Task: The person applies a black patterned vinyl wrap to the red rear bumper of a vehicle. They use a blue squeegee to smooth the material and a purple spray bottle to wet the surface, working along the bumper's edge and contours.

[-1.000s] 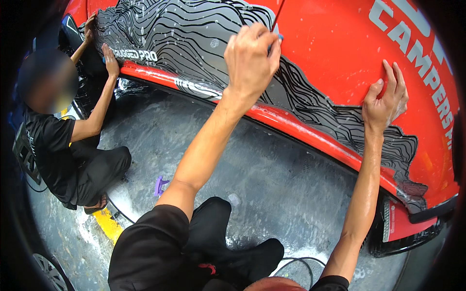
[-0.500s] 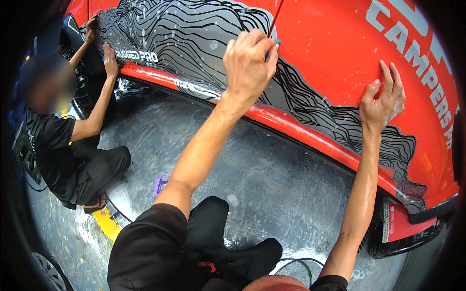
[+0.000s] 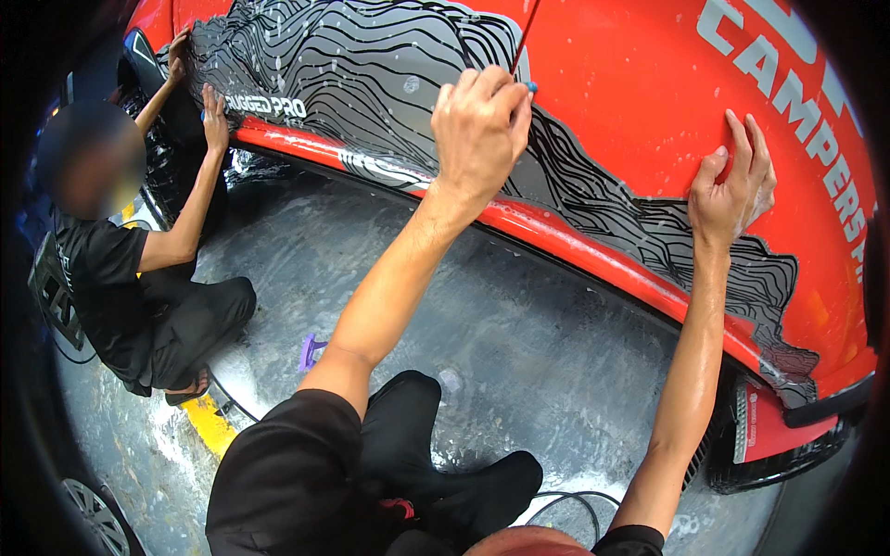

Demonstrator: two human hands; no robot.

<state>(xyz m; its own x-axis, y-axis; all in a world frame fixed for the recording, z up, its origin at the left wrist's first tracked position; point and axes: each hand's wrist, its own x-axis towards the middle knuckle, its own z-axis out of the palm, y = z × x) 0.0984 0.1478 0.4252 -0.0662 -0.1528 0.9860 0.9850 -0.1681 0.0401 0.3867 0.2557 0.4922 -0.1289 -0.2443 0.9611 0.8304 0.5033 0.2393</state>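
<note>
Red vehicle side (image 3: 630,102), grey-black lined graphic (image 3: 371,83) along its lower edge. Left hand (image 3: 480,134), by the door seam (image 3: 526,39), pinches a small blue thing (image 3: 531,87), mostly hidden from me. Right hand (image 3: 732,193), fingers spread, at the graphic's upper edge. Co-worker (image 3: 104,287) squats, reaching to the graphic's left end. Purple tool (image 3: 311,352) on the floor (image 3: 547,371)

The left hand (image 3: 480,134) covers most of a blue tool (image 3: 531,87); only its tip shows, near the panel seam. Whether the palm of the right hand (image 3: 732,190) touches the car (image 3: 612,102) cannot be told. Both hands hide parts of the grey decal (image 3: 352,79), and the view's top edge cuts off the car. The co-worker's face (image 3: 93,157) is blurred. On the floor (image 3: 501,315), a purple object (image 3: 311,352) is too small to identify.
</note>
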